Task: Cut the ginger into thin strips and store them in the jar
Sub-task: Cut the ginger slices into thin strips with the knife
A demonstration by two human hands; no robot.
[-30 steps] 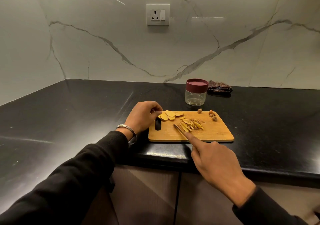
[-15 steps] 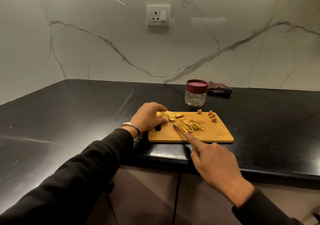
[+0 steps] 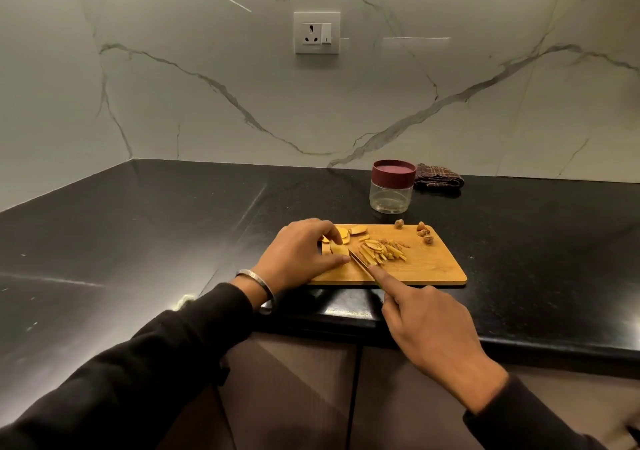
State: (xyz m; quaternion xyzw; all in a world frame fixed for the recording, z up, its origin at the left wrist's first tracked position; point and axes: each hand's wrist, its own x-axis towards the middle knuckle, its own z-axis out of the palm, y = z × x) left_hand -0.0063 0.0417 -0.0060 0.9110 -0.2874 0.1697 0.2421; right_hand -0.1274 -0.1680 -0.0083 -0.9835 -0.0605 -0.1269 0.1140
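Near the cutting board's [image 3: 426,269] left edge, the left hand [image 3: 298,255] pinched a ginger slice [image 3: 338,249] while the right hand [image 3: 433,332] gripped a knife [image 3: 358,262], forefinger along its blade.

1. The left hand [image 3: 298,254] lies palm down over the left end of the board, fingers curled, thumb and fingertips pinching a ginger slice; a metal bangle circles its wrist.
2. The right hand [image 3: 429,328] hangs over the worktop's front edge, gripping a knife, forefinger stretched along the blade's spine.
3. Both forearms wear dark sleeves.
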